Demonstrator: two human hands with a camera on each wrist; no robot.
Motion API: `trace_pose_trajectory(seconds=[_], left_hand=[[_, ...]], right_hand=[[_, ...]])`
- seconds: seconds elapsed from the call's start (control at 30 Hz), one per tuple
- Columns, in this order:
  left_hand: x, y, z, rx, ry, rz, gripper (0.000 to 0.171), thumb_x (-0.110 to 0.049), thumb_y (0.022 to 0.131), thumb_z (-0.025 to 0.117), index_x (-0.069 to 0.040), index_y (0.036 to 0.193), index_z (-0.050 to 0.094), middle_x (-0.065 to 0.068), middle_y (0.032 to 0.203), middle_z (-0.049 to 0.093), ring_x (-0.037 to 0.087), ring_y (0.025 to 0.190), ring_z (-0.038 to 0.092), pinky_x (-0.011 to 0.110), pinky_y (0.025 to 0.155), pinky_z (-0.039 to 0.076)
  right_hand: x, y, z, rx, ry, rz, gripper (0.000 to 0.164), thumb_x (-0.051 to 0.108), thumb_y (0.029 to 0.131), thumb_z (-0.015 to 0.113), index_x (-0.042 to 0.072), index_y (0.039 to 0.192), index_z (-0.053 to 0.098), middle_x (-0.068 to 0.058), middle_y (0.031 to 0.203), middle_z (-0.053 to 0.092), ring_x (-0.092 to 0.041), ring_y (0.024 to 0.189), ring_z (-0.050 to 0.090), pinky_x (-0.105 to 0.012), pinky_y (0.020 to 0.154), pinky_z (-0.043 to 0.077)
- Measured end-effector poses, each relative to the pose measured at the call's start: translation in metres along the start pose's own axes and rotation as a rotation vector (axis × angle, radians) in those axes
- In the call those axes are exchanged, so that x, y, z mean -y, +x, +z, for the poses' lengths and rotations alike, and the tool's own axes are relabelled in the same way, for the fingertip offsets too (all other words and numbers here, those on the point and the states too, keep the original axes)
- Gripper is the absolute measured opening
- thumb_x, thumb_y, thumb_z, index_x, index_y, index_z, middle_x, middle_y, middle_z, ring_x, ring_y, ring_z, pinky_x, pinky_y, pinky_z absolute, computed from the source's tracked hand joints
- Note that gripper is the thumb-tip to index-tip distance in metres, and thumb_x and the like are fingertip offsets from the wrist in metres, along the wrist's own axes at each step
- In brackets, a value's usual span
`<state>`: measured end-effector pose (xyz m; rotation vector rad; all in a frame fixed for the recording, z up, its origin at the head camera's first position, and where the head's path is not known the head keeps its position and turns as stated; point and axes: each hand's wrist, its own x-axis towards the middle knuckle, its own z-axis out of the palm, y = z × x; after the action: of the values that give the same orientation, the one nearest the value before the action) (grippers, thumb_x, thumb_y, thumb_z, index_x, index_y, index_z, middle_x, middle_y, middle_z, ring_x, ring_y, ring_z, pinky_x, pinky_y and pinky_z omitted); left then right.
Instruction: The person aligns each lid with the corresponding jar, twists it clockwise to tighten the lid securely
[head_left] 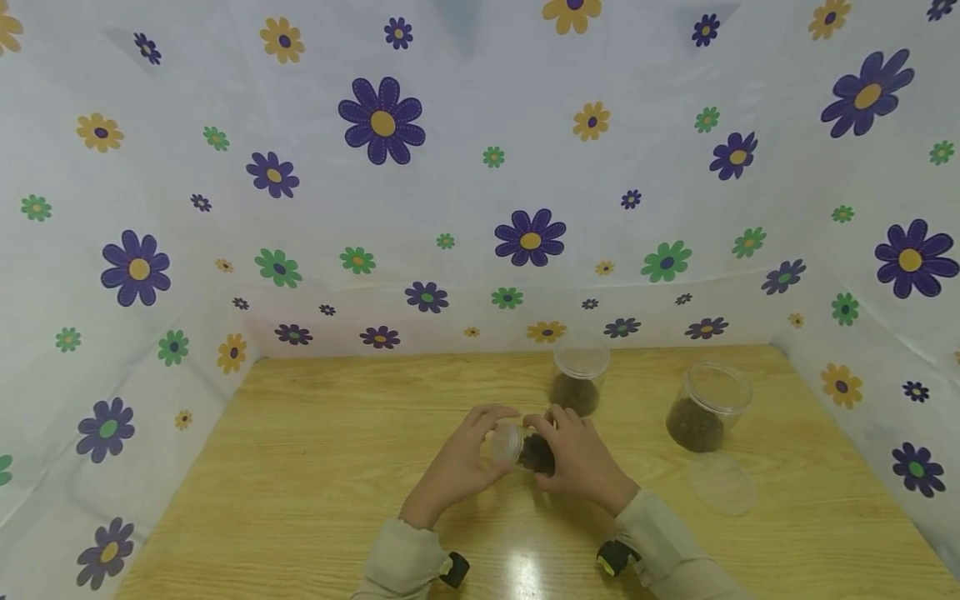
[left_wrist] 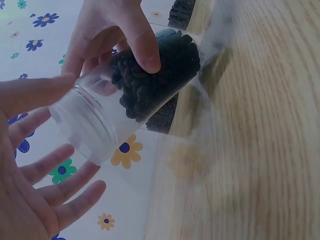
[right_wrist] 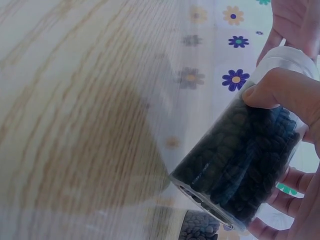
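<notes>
A small clear plastic jar (left_wrist: 152, 80), partly filled with dark bean-like pieces, is held tilted over the table between both hands. My right hand (head_left: 581, 458) grips its body, thumb on the near side and fingers round the far side. The left hand (head_left: 465, 458) holds the whitish jar lid (left_wrist: 85, 125) at the jar's mouth, thumb on one side and fingers spread round the other. The lid sits at the rim, in line with the jar. In the right wrist view, the jar's base (right_wrist: 205, 205) points down toward the tabletop.
Behind the right hand stands a clear jar (head_left: 581, 362) with dark contents. Another wider jar (head_left: 708, 404), also holding dark contents, is to the right. A translucent disc-shaped lid (head_left: 723, 483) lies in front of it. Flower-patterned cloth (head_left: 450, 192) surrounds the wooden table (head_left: 322, 467).
</notes>
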<state>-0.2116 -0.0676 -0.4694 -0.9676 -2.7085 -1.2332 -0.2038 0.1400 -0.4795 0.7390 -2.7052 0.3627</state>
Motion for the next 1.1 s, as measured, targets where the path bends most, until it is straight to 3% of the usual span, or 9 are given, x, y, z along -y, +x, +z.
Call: trace_pose_trajectory(seconds=[0.23, 0.4, 0.73, 1.1], left_hand=[[-0.0020, -0.0020, -0.0002, 0.037, -0.073, -0.190, 0.062, -0.036, 0.088, 0.064, -0.027, 0.142, 0.035, 0.007, 0.142, 0.041, 0.027, 0.118, 0.052, 0.045, 0.089, 0.050], [-0.0023, -0.0035, -0.0009, 0.051, -0.091, -0.231, 0.062, -0.044, 0.089, 0.059, -0.022, 0.142, 0.037, 0.009, 0.134, 0.048, 0.027, 0.112, 0.054, 0.042, 0.084, 0.051], [-0.0016, -0.0031, -0.0011, 0.056, -0.096, -0.214, 0.055, -0.043, 0.090, 0.059, -0.018, 0.137, 0.044, 0.006, 0.128, 0.051, 0.024, 0.109, 0.055, 0.040, 0.086, 0.050], [-0.0006, -0.0030, -0.0010, 0.023, -0.016, -0.081, 0.045, -0.033, 0.089, 0.064, -0.020, 0.130, 0.050, 0.005, 0.133, 0.051, 0.022, 0.111, 0.055, 0.040, 0.092, 0.049]], right_hand=[[0.0003, -0.0002, -0.0001, 0.004, 0.008, -0.001, 0.069, 0.032, 0.060, 0.085, 0.018, 0.120, 0.054, -0.003, 0.095, 0.051, -0.020, 0.085, 0.049, -0.037, 0.066, 0.042], [0.0003, -0.0006, 0.0002, 0.012, 0.010, 0.002, 0.070, 0.033, 0.060, 0.085, 0.017, 0.121, 0.054, -0.003, 0.095, 0.052, -0.020, 0.085, 0.049, -0.037, 0.067, 0.042], [-0.0005, -0.0011, 0.0029, 0.001, 0.004, -0.007, 0.070, 0.032, 0.059, 0.085, 0.018, 0.120, 0.053, -0.002, 0.093, 0.051, -0.019, 0.084, 0.047, -0.035, 0.065, 0.040], [0.0007, -0.0011, 0.0001, -0.006, 0.011, -0.017, 0.070, 0.031, 0.058, 0.085, 0.017, 0.120, 0.053, -0.002, 0.093, 0.050, -0.019, 0.083, 0.047, -0.033, 0.064, 0.040]])
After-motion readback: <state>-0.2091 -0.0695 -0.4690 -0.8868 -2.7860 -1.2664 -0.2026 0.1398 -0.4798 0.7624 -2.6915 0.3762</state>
